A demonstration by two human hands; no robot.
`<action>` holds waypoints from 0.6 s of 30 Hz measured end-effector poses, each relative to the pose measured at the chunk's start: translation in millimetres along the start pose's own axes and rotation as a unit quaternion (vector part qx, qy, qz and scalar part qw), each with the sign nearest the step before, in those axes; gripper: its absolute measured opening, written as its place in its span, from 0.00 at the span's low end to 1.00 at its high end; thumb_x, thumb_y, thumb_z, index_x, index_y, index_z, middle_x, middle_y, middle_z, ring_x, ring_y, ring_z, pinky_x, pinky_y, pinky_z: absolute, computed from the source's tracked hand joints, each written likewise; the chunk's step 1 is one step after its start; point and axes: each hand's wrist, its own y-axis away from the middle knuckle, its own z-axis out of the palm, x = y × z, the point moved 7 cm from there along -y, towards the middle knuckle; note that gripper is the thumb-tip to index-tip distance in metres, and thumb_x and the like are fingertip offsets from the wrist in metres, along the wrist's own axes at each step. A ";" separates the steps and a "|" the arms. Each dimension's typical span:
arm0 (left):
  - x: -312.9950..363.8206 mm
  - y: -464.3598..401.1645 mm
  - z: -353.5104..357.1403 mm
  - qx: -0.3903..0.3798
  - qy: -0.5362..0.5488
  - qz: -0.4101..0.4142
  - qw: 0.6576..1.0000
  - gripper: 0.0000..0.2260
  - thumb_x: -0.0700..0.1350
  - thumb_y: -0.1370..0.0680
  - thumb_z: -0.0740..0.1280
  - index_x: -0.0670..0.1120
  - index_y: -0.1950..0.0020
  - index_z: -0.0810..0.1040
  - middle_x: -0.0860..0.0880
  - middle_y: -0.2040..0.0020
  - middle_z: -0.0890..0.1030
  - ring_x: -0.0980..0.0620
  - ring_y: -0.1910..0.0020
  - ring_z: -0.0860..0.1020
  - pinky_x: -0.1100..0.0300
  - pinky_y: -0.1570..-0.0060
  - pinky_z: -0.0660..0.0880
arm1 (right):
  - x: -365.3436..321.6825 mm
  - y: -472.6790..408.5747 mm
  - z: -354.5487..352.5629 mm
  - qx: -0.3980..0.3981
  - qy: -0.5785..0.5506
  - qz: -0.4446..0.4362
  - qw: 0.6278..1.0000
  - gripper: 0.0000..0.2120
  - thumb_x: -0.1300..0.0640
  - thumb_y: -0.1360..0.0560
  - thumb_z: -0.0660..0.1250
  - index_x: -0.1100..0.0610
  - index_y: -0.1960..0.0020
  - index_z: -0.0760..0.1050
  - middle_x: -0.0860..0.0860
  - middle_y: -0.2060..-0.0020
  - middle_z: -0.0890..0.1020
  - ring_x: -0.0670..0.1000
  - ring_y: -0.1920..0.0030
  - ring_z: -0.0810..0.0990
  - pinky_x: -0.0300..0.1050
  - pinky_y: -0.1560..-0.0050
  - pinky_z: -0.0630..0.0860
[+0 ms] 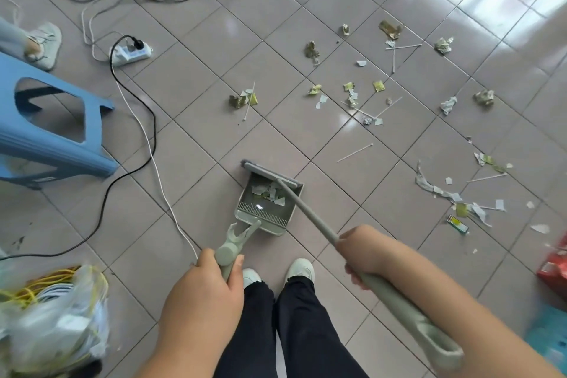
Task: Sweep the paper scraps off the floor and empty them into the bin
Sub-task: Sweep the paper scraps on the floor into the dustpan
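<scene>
Partly cut off at left edge: blue plastic stool (55, 135), clear bag (52, 325) blurred. Left hand (208, 288) clenched round dustpan (267, 209) handle; right hand (365, 252) grasping broom (310, 209) pole, head at pan mouth. Few paper scraps (268, 192) inside pan, rest strewn over glossy tiled floor (214, 49) at right.

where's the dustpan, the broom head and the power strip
dustpan (287, 218): head view, on the bare right side wall of the pan
broom head (270, 173): head view, on the middle of the grey bar at the pan's mouth
power strip (135, 54): head view, on its white top face
</scene>
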 end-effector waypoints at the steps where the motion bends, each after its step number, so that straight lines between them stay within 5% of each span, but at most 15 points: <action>1: -0.4 -0.1 -0.7 -0.003 0.001 -0.001 1.000 0.15 0.57 0.23 0.58 0.46 0.57 0.68 0.46 0.66 0.78 0.42 0.63 0.77 0.54 0.65 0.74 | 1.0 3.6 -8.5 -0.001 -0.036 0.019 0.999 0.16 0.62 0.20 0.51 0.65 0.39 0.73 0.56 0.72 0.72 0.49 0.88 0.68 0.31 0.82 0.68; 9: 7.9 -12.4 -11.1 0.019 0.025 -0.011 0.999 0.14 0.56 0.23 0.59 0.46 0.58 0.68 0.46 0.66 0.77 0.41 0.64 0.76 0.54 0.65 0.73 | -31.0 10.5 -37.7 0.059 -0.071 -0.046 0.995 0.11 0.63 0.21 0.52 0.62 0.51 0.73 0.57 0.72 0.72 0.49 0.88 0.68 0.32 0.81 0.69; 18: 21.8 -58.7 -55.4 0.087 0.056 -0.031 0.994 0.15 0.55 0.23 0.60 0.43 0.59 0.66 0.51 0.72 0.66 0.43 0.67 0.66 0.56 0.67 0.63 | -110.1 -8.4 -48.5 0.093 -0.051 -0.090 0.990 0.14 0.64 0.23 0.52 0.63 0.45 0.73 0.58 0.69 0.73 0.51 0.82 0.71 0.36 0.76 0.71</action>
